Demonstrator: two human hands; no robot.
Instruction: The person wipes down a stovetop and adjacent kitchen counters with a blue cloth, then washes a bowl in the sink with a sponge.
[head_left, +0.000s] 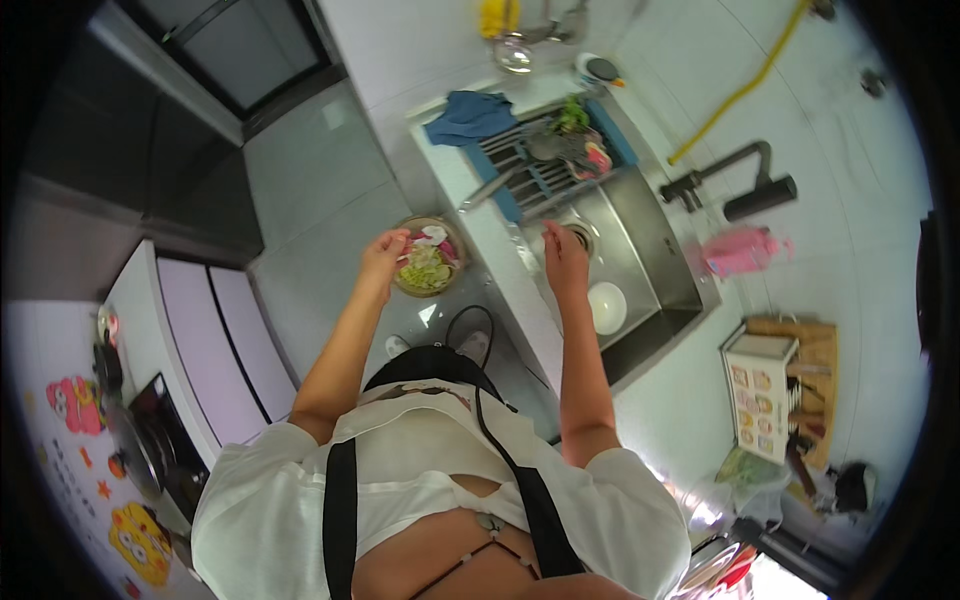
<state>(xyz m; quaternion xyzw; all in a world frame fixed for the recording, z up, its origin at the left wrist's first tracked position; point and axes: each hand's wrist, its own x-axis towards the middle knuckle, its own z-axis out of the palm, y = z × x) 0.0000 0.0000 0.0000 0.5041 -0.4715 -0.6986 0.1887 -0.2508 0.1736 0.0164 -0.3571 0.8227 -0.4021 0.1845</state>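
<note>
My left hand (385, 250) hovers over a round bin (429, 258) on the floor, which holds green and pink vegetable scraps; its fingers are bunched, and I cannot tell whether they hold anything. My right hand (564, 258) is over the steel sink (650, 240), fingers loosely apart and holding nothing. A white bowl (607, 306) sits in the sink just beyond that hand, close to the drain (577, 236).
A slatted drying rack (540, 170) with greens and utensils spans the sink's far end beside a blue cloth (470, 117). A dark faucet (730, 185), pink cloth (742, 250), wooden cutting board (815, 350) with a box, and a counter corner (470, 200) surround the sink.
</note>
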